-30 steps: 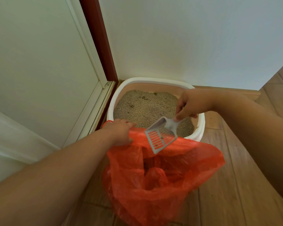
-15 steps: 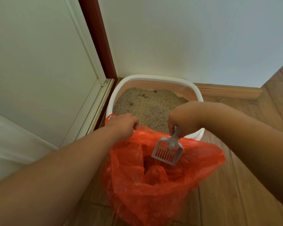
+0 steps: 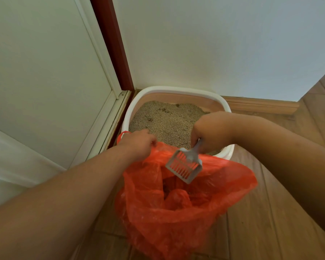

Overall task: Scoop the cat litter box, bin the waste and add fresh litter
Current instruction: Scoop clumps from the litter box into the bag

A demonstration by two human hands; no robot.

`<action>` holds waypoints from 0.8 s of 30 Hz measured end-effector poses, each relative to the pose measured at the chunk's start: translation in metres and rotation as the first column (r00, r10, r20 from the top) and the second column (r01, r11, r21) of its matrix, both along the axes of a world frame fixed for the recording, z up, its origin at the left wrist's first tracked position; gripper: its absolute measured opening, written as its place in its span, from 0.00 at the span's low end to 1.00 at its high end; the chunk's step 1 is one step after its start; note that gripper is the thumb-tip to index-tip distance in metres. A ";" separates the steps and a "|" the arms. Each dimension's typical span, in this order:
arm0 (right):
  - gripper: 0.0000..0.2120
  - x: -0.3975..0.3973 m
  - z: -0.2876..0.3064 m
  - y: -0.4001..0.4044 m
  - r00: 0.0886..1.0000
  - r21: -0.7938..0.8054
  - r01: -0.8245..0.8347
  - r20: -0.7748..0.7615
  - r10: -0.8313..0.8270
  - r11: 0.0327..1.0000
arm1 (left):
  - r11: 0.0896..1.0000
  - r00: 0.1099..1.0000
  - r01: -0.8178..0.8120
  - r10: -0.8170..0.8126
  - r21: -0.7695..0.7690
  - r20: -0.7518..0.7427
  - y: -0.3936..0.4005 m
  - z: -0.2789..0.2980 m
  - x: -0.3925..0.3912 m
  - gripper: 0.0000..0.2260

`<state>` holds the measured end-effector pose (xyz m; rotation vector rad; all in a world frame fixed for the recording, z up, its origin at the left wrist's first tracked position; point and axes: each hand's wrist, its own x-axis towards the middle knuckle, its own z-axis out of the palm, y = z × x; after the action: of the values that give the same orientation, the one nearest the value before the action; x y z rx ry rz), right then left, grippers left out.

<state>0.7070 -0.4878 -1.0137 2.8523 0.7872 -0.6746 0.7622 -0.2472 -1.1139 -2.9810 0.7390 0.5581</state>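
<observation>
A white-rimmed litter box (image 3: 176, 90) with pink inner walls sits in the wall corner, filled with beige litter (image 3: 165, 121). In front of it an orange plastic bag (image 3: 176, 212) stands open on the floor. My left hand (image 3: 139, 142) grips the bag's far left rim and holds it up. My right hand (image 3: 211, 131) holds the handle of a grey slotted scoop (image 3: 184, 167), which hangs blade-down over the bag's mouth. The scoop's slots show only orange bag behind them.
A white door panel (image 3: 45, 72) with a dark red frame strip (image 3: 111, 44) stands on the left. A white wall (image 3: 214, 44) backs the box, with a wooden skirting board (image 3: 261, 106). Wooden floor (image 3: 270, 212) stretches to the right.
My right hand came nearer and turned the scoop from sideways to blade-down over the bag. In the last half second it barely moved. My left hand kept its hold on the bag rim.
</observation>
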 end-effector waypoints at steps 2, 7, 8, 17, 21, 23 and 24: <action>0.10 0.008 0.008 -0.011 0.991 0.155 0.126 -0.074 -0.116 0.980 | 1.000 1.000 -0.020 0.020 -0.006 -0.005 0.002 -0.001 0.001 0.15; 0.03 0.028 0.004 -0.052 0.842 0.504 0.537 -0.267 -0.470 0.676 | 0.996 0.996 -0.090 0.090 0.024 -0.009 0.013 -0.003 0.001 0.19; 0.02 0.031 -0.002 -0.057 0.782 0.556 0.613 -0.322 -0.533 0.562 | 0.994 0.994 -0.109 0.109 0.011 -0.011 0.016 -0.003 0.001 0.21; 0.04 0.036 -0.078 -0.017 0.607 0.561 0.759 -0.427 -0.671 0.330 | 0.988 0.988 -0.153 0.153 -0.031 -0.022 0.017 -0.006 0.004 0.34; 0.05 0.041 -0.090 0.004 0.628 0.541 0.737 -0.326 -0.707 0.405 | 0.987 0.988 -0.151 0.150 -0.047 -0.026 0.013 -0.007 0.005 0.34; 0.07 0.047 -0.096 0.009 0.612 0.541 0.744 -0.315 -0.726 0.392 | 0.988 0.989 -0.146 0.145 -0.053 -0.035 0.012 -0.008 0.006 0.34; 0.07 0.051 -0.100 0.010 0.601 0.541 0.750 -0.316 -0.734 0.381 | 0.988 0.989 -0.145 0.143 -0.053 -0.040 0.011 -0.009 0.007 0.34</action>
<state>0.7576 -0.4774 -1.1132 3.8201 -0.5430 -0.5591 0.7687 -0.2358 -1.1228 -3.1022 0.5529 0.6080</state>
